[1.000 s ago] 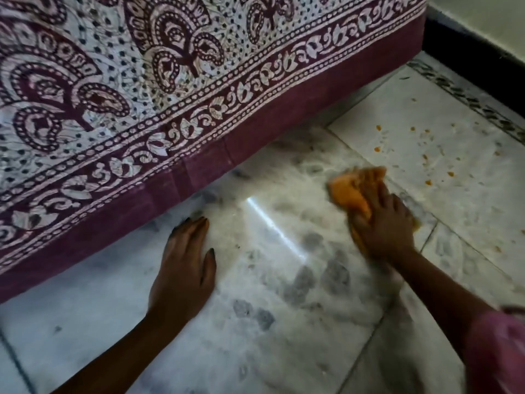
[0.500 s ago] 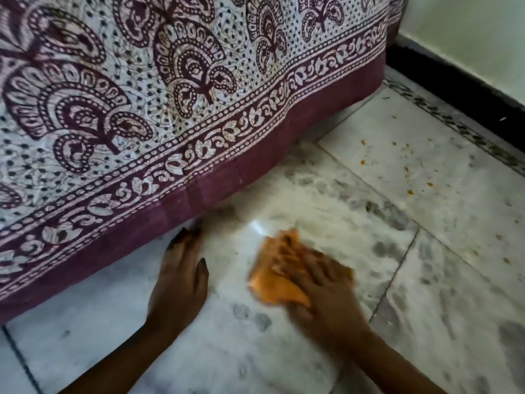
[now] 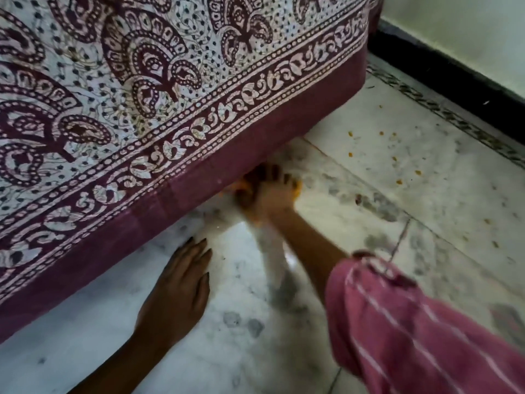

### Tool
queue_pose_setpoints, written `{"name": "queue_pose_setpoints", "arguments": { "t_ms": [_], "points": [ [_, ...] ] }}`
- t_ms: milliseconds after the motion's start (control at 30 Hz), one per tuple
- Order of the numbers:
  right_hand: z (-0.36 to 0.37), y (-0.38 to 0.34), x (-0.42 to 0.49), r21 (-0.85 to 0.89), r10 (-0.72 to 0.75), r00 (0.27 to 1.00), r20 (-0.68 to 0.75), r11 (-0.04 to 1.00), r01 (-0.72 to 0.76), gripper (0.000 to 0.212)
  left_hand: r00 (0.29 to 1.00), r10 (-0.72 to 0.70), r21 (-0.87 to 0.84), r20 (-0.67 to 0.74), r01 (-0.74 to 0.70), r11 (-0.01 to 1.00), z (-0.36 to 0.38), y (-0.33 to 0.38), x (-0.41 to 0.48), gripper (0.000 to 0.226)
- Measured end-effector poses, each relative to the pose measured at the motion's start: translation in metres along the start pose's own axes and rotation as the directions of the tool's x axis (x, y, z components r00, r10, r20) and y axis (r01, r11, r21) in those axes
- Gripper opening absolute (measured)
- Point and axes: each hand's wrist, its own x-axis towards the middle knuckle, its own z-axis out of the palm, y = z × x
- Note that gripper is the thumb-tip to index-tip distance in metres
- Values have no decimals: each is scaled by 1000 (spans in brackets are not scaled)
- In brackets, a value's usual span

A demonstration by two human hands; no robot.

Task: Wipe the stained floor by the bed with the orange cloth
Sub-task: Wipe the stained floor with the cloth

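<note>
Right hand (image 3: 267,194) is pressed down on the cloth (image 3: 241,186), grip closed over it with fingers spread on top, right at the hem of the bed sheet (image 3: 199,177), so only orange slivers peek out left and right of the grip, the rest hidden under the palm and the hanging fabric. Left hand (image 3: 176,288) lies flat and open on the floor (image 3: 284,351), holding nothing, well back from the grip on the near side, bracing. The cloth looks soft, light and bunched, so I'd judge it will crumple and slide easily on this glossy marble; best held as it is, palm on the middle of the wad with fingers pinning the front edge so it doesn't roll up. Orange specks (image 3: 395,159) dot the tile off to the right of the grip and beyond it, untouched, and grey smudges (image 3: 241,322) sit behind it, nearer the person. No containers in sight, no bucket or basin. Plenty of wiping left, I'd say
</note>
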Motion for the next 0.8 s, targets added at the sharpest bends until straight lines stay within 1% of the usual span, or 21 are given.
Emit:
{"name": "queue_pose_setpoints", "arguments": {
  "t_ms": [33, 100, 167, 200, 233, 267, 300, 333, 367, 433, 500, 533, 567, 633, 667, 733, 800],
  "points": [
    [4, -9, -24, 30, -108, 994, -17, 994, 108, 64, 1000, 3, 2, -2, -3, 1000, -1, -2, -1, 45],
    [9, 8, -83, 64, -236, 970, -51, 969, 239, 67, 1000, 22, -14, -9, -22, 1000, -2, -2, -2, 44],
    [15, 50, -135, 54, -278, 960, -43, 959, 280, 66, 1000, 25, -28, -4, -25, 999, -3, -2, -4, 43],
    [13, 76, -156, 48, -260, 965, -38, 964, 261, 65, 1000, 23, -32, -2, -23, 999, -3, -1, -5, 43],
    [14, 105, -168, 37, -204, 978, -39, 978, 205, 64, 1000, 15, -40, -2, -15, 999, -4, 0, -5, 43],
    [12, 135, -173, 20, -103, 994, -37, 994, 104, 65, 1000, 6, -51, -2, -7, 999, -5, 1, -5, 45],
    [10, 162, -171, 7, 28, 999, -31, 1000, -27, 67, 1000, -3, -63, -1, 3, 998, -5, 1, -5, 48],
    [8, 186, -161, 0, 167, 986, -27, 986, -167, 70, 1000, -14, -77, 3, 15, 997, -6, 2, -4, 52],
    [5, 203, -145, -9, 288, 957, -32, 958, -288, 72, 1000, -27, -90, 3, 27, 996, -6, 2, -4, 56],
    [-3, 216, -105, 32, 466, 884, -18, 884, -466, 71, 999, -43, -106, 10, 44, 993, -7, 2, -3, 63],
    [-9, 206, -60, 81, 546, 838, 15, 834, -545, 67, 999, -40, -106, 24, 43, 993, -8, 2, -2, 65],
    [-11, 191, -41, 86, 549, 835, 29, 831, -550, 67, 999, -32, -102, 27, 35, 994, -8, 2, -2, 64],
    [-10, 174, -25, 82, 528, 849, 37, 845, -529, 67, 999, -24, -96, 30, 27, 995, -9, 1, -2, 63],
    [-5, 132, -7, 76, 425, 905, 31, 902, -426, 67, 999, -11, -82, 36, 13, 997, -9, 0, -2, 60],
    [-2, 111, -6, 76, 362, 932, 7, 929, -362, 67, 999, -10, -86, 39, 13, 996, -10, 0, -2, 59],
    [1, 77, -16, 72, 266, 964, -26, 962, -264, 67, 999, -10, -98, 36, 13, 995, -11, -1, -1, 60],
    [3, 56, -40, 58, 183, 983, -13, 982, -182, 68, 1000, 1, -115, 24, 2, 993, -12, 1, 0, 61]
  ]
}}
